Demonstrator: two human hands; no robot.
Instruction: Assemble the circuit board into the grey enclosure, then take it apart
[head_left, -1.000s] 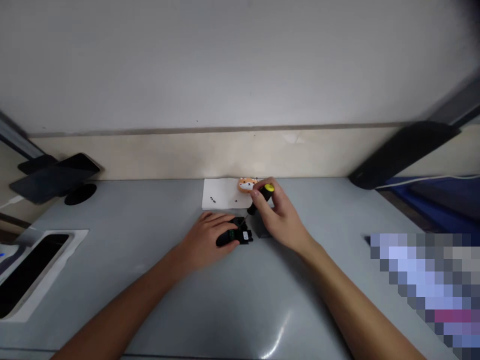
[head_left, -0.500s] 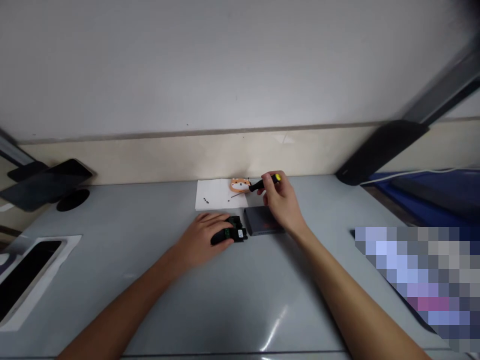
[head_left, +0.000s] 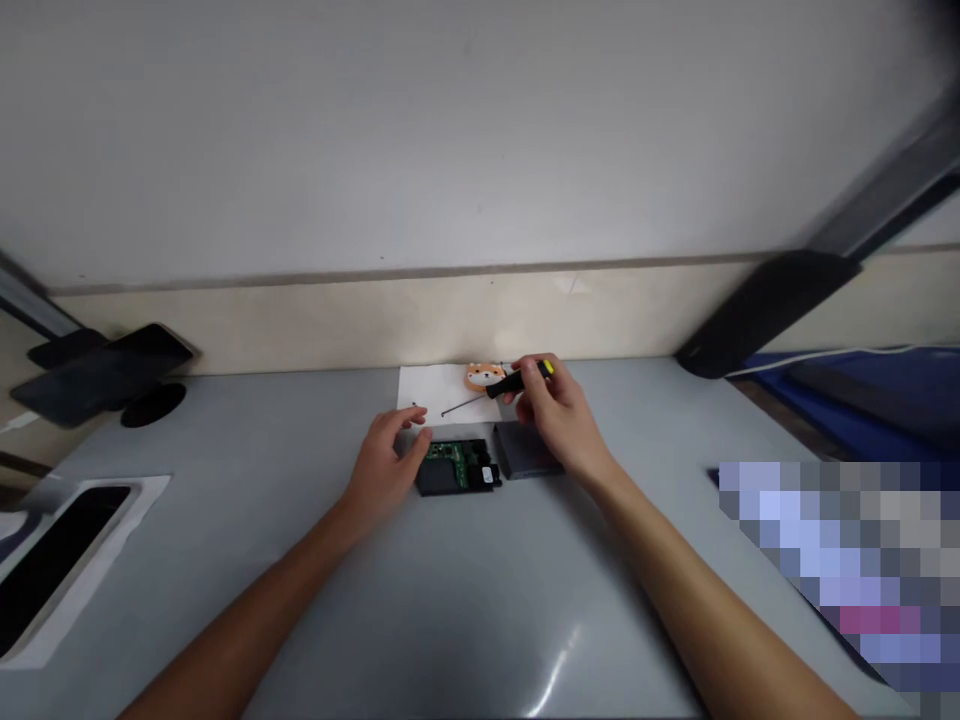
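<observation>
My left hand (head_left: pixel 386 455) hovers at the left end of a small black case with a bare green circuit board (head_left: pixel 454 465). Its thumb and forefinger curl close together by the edge of a white paper sheet (head_left: pixel 431 388); anything between them is too small to see. My right hand (head_left: pixel 561 425) grips a screwdriver (head_left: pixel 517 380) with a black handle and yellow cap. Its thin shaft points left over the paper toward my left fingers. A grey cover (head_left: pixel 525 458) lies just right of the case, under my right hand. An orange animal-shaped figure (head_left: pixel 484 376) sits on the paper.
A dark phone on a round stand (head_left: pixel 105 365) is at the far left. A white-framed black tray (head_left: pixel 52 545) sits at the left edge. A slanted black bar (head_left: pixel 765 305) and blue material (head_left: pixel 862 390) are at the right, above a blurred patch (head_left: pixel 847 560).
My left hand lifted off the black case and moved up-left toward the paper, which uncovered the green board. My right hand tilted the screwdriver so its tip points left over the paper.
</observation>
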